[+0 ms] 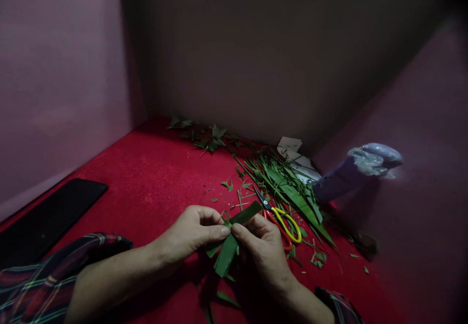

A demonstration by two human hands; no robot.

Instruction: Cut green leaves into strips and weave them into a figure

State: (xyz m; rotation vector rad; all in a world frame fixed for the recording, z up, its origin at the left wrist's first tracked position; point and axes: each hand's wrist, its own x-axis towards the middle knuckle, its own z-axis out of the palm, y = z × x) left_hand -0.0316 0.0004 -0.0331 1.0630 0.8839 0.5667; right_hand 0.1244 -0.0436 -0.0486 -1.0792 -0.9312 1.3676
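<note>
A bundle of folded green leaf strips (pixel 225 256) is pinched between both hands above the red cloth. My left hand (pixel 195 231) grips it from the left, thumb and forefinger closed at the knot-like centre. From the right, my right hand (pixel 263 246) closes thumb and fingers on the same centre, with one broad strip sticking out above it. Thin curled stems show by the left fingertips. Scissors (pixel 280 216) with one yellow and one red handle lie just beyond my right hand, on leaf scraps.
A pile of long green leaves (pixel 292 192) lies at the back right, beside white paper cards (pixel 290 146). A plastic-topped purple container (pixel 336 180) leans near the right wall. Lobed leaves (pixel 214 138) lie along the back wall, and a flat black object (pixel 54 212) at left.
</note>
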